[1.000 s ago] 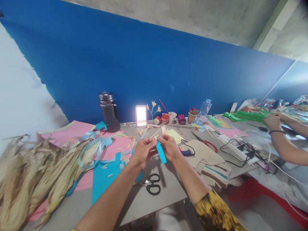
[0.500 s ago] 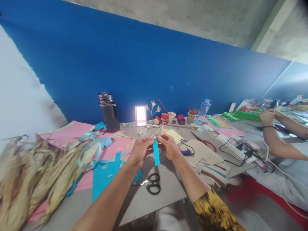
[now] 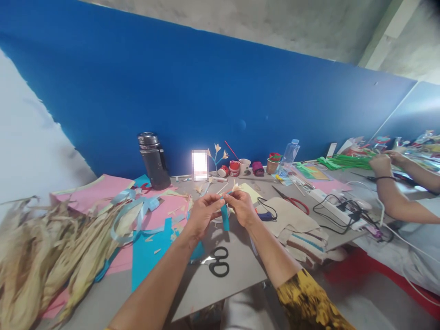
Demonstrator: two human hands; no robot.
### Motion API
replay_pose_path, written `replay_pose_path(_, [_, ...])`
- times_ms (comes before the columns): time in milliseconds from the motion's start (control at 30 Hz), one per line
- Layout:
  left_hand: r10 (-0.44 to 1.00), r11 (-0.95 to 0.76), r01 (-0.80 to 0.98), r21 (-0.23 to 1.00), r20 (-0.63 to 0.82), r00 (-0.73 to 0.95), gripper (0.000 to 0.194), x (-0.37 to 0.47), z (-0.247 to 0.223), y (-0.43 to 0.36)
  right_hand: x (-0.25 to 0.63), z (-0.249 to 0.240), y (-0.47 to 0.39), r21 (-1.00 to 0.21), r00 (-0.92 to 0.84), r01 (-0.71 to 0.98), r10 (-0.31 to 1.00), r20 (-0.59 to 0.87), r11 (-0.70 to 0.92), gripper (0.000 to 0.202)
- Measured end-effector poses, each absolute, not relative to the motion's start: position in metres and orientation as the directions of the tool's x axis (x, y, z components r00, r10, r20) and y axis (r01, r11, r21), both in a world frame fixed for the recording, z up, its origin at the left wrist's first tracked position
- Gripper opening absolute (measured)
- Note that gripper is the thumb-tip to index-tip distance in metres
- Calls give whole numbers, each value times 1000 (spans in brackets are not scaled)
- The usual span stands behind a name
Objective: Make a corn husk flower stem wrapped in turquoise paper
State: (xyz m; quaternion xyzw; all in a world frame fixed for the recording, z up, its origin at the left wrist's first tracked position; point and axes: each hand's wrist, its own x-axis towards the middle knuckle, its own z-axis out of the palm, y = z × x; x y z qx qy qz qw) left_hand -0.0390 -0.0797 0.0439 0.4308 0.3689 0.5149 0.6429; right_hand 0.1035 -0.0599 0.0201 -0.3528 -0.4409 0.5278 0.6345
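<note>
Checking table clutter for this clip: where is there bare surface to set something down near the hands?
Bare grey table shows right of the black scissors, up to the folded cloth, and along the near edge. Left is crowded: blue paper, pink sheets, dried husks. Cables and jars fill the right and back. Both hands, left hand and right hand, pinch a blue strip.

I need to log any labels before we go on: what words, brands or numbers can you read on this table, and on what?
None can be read.
Red pots: labels too small and blurred.
Water bottle: label unreadable.
Bright upright panel: blurred out.
Black flask: no text visible.
Blue paper strip between left hand and right hand: plain.
</note>
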Motion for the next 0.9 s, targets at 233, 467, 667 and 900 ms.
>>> replay_pose_path(233, [961, 200, -373, 906, -108, 253, 38, -37, 43, -78, 103, 21, -61, -884, -5, -452, 991, 136, 119, 27])
replay_pose_path(467, [951, 218, -385, 897, -106, 291, 36, -45, 51, -78, 107, 23, -62, -876, -54, -460, 980, 190, 144, 24])
replay_pose_path(667, [956, 261, -461, 848, -160, 247, 31, -39, 55, -84, 105, 24, -63, -871, -46, -483, 990, 131, 93, 27])
replay_pose_path(900, [998, 41, -434, 900, -20, 53, 29, -30, 46, -86, 94, 23, -65, -826, -24, -563, 999, 46, 24, 33])
